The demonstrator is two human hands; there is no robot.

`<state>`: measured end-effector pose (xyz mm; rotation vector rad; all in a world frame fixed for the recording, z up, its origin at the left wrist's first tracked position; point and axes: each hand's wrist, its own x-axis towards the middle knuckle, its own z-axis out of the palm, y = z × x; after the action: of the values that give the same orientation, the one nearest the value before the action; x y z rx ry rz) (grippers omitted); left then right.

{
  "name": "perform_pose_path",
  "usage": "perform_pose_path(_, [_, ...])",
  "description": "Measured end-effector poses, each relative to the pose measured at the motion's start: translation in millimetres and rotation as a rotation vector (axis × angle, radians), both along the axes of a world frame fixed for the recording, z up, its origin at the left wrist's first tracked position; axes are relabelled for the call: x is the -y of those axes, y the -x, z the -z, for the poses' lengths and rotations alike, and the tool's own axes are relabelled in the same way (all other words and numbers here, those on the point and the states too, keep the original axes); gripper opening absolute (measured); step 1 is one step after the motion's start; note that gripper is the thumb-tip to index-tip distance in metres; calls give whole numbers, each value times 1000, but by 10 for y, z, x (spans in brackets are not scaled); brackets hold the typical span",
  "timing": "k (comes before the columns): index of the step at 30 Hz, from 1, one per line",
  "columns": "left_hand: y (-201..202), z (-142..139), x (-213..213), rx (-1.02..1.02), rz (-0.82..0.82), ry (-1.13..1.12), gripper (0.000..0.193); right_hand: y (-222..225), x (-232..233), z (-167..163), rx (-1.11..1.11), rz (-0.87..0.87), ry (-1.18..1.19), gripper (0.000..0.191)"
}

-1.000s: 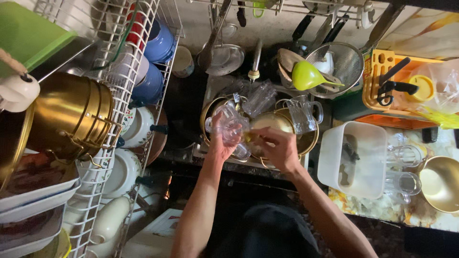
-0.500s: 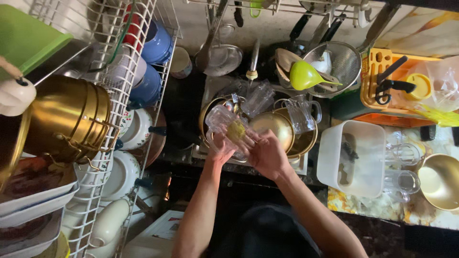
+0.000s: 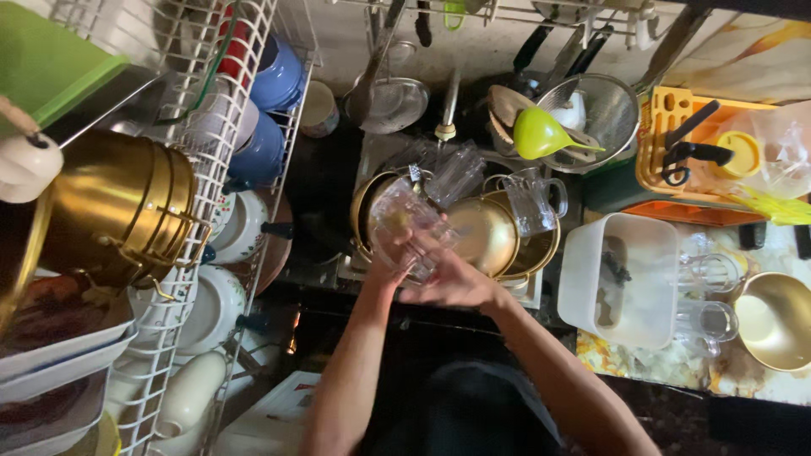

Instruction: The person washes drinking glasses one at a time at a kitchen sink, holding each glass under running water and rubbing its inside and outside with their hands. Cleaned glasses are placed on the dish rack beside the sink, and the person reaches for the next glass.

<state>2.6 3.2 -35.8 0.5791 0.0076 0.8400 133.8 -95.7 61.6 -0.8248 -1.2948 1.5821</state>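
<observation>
Both hands are up over the sink, working together on one clear glass mug point(image 3: 405, 221). The left hand point(image 3: 390, 268) comes in from below and wraps the lower end of the mug, fingers curled tight around it. The right hand point(image 3: 452, 279) is closed against the same mug from the right side, fingers bent over its lower wall, touching the left hand. Neither hand is slack; both are grasping the mug.

The mug sits tilted, its long axis running from the hands at lower right up toward upper left. Which end is the mouth, I cannot tell through the clear glass.

Directly behind it lies a brass-coloured bowl point(image 3: 483, 236) in the sink, with another glass mug point(image 3: 530, 201) and a tumbler point(image 3: 456, 173) lying across the pile. A green funnel point(image 3: 541, 135) rests in the steel strainer point(image 3: 610, 110) beyond. On the desk to the right stand a white plastic tub point(image 3: 621, 279) and two more glass mugs point(image 3: 708, 295). On the left, a white wire rack point(image 3: 198, 211) carries blue cups and plates.
</observation>
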Motion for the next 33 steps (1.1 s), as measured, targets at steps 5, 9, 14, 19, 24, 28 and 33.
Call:
perform_pose_path(5, [71, -24, 34, -596, -197, 78, 60, -62, 0, 167, 1594, 12, -211, 83])
perform_pose_path(9, [-62, -227, 68, -602, -320, -127, 64, -41, 35, 262, 1756, 343, -499, 83])
perform_pose_path(14, [2, -408, 37, -863, -152, 13, 70, 12, -68, 212, 700, 266, -325, 83])
perform_pose_path(19, [-8, -198, 58, -483, -42, 57, 70, -192, -135, 36, -129, -18, 49, 118])
perform_pose_path(24, [21, -90, 22, -267, -27, -93, 68, -242, -33, 179, -566, 23, 253, 110])
perform_pose_path(28, [32, -117, 42, -529, -232, -219, 57, -128, -7, 546, -630, 319, 546, 67])
perform_pose_path(33, [-7, -62, 55, -638, -343, -223, 53, -95, 13, 729, -524, 417, 250, 31])
